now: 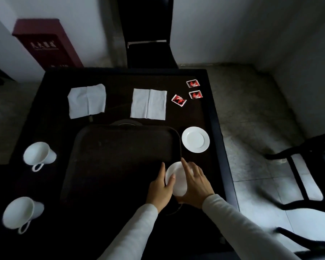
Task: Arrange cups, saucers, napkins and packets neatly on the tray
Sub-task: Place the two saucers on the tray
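Observation:
A dark tray (94, 139) lies in the middle of the black table. Both hands grip a white saucer (177, 182) over the tray's near right corner: my left hand (160, 187) on its left rim, my right hand (196, 184) on its right. A second white saucer (195, 139) rests just right of the tray. Two white cups lie on their sides at the left, one farther (38, 154) and one nearer (20, 212). Two white napkins (86, 100) (148, 104) lie flat beyond the tray. Three red packets (179, 100) (193, 83) (195, 94) sit at the far right.
A black chair (148, 30) stands at the table's far side and another chair (304, 171) at the right on the tiled floor. A red cabinet (45, 42) leans on the wall at the far left. The table's right edge (221, 147) runs close to the saucers.

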Action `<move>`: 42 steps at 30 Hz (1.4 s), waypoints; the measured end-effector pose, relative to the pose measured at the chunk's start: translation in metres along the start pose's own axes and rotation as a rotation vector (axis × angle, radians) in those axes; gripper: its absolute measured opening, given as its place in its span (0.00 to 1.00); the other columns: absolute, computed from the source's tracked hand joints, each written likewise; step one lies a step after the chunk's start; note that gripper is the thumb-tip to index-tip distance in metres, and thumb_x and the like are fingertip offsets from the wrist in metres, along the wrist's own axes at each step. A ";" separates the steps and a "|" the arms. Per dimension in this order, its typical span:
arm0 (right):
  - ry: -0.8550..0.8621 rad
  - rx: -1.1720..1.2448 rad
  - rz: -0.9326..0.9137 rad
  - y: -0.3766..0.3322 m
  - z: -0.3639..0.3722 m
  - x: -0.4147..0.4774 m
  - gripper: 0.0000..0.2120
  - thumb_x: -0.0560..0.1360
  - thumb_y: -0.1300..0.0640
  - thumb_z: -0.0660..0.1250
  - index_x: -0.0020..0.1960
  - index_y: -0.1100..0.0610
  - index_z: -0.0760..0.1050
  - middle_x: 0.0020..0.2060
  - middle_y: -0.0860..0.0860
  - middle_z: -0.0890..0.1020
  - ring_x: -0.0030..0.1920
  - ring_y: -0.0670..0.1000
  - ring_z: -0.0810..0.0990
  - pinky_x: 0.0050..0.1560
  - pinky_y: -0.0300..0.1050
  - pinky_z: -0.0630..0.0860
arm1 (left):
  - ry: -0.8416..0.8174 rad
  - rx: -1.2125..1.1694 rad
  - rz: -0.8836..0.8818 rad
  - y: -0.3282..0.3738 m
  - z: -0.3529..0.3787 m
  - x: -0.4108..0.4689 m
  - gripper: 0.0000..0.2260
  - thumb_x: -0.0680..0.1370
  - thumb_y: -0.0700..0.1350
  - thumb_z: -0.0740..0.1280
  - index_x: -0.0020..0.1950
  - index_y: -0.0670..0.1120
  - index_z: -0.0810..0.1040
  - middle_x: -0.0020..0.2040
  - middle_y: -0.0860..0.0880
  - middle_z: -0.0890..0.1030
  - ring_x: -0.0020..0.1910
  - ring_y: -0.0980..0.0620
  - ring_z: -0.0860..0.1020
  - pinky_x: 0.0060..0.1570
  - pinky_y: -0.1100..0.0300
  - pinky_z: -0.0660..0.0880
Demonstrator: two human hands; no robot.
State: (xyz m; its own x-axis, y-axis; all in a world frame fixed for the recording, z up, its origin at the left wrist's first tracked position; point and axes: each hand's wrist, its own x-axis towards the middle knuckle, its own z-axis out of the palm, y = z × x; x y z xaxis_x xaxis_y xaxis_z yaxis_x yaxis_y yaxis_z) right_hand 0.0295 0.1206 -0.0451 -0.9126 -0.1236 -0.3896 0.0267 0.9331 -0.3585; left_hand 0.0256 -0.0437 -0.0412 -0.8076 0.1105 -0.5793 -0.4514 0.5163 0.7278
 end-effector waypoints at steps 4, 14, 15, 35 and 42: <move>-0.020 -0.055 -0.042 -0.041 0.001 0.026 0.70 0.56 0.37 0.81 0.81 0.49 0.37 0.77 0.56 0.58 0.77 0.59 0.61 0.72 0.57 0.70 | 0.036 -0.092 -0.036 -0.017 -0.039 0.002 0.32 0.81 0.62 0.59 0.82 0.58 0.51 0.76 0.48 0.72 0.72 0.48 0.74 0.68 0.55 0.71; -0.110 -0.080 -0.175 -0.156 0.026 0.096 0.69 0.58 0.39 0.82 0.80 0.46 0.35 0.79 0.57 0.54 0.78 0.61 0.57 0.73 0.57 0.67 | 0.227 -0.246 -0.145 -0.049 -0.136 0.007 0.33 0.82 0.55 0.63 0.83 0.55 0.51 0.77 0.45 0.70 0.73 0.45 0.72 0.70 0.47 0.72; -0.121 -0.075 -0.184 -0.166 0.029 0.102 0.69 0.58 0.39 0.82 0.80 0.45 0.35 0.79 0.57 0.54 0.78 0.61 0.57 0.74 0.57 0.66 | 0.242 -0.260 -0.154 -0.052 -0.145 0.007 0.33 0.82 0.54 0.64 0.83 0.55 0.51 0.77 0.45 0.69 0.73 0.45 0.72 0.69 0.47 0.73; -0.185 -0.033 -0.268 -0.274 0.059 0.220 0.68 0.61 0.44 0.83 0.81 0.51 0.36 0.81 0.58 0.52 0.81 0.60 0.50 0.78 0.57 0.57 | 0.368 -0.456 -0.219 -0.095 -0.248 0.065 0.34 0.81 0.50 0.67 0.82 0.53 0.53 0.75 0.42 0.72 0.71 0.42 0.73 0.68 0.41 0.74; -0.195 0.011 -0.292 -0.274 0.061 0.223 0.66 0.64 0.45 0.82 0.81 0.52 0.35 0.82 0.59 0.49 0.82 0.60 0.46 0.80 0.56 0.55 | 0.413 -0.429 -0.215 -0.086 -0.243 0.065 0.32 0.81 0.50 0.67 0.81 0.54 0.56 0.74 0.43 0.72 0.71 0.43 0.73 0.68 0.41 0.73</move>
State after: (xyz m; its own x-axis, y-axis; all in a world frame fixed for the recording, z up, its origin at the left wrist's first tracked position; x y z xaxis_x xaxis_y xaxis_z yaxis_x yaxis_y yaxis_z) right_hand -0.1566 -0.1829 -0.0852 -0.7873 -0.4478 -0.4238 -0.2184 0.8454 -0.4875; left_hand -0.0806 -0.2867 -0.0525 -0.7232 -0.3387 -0.6019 -0.6626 0.0944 0.7430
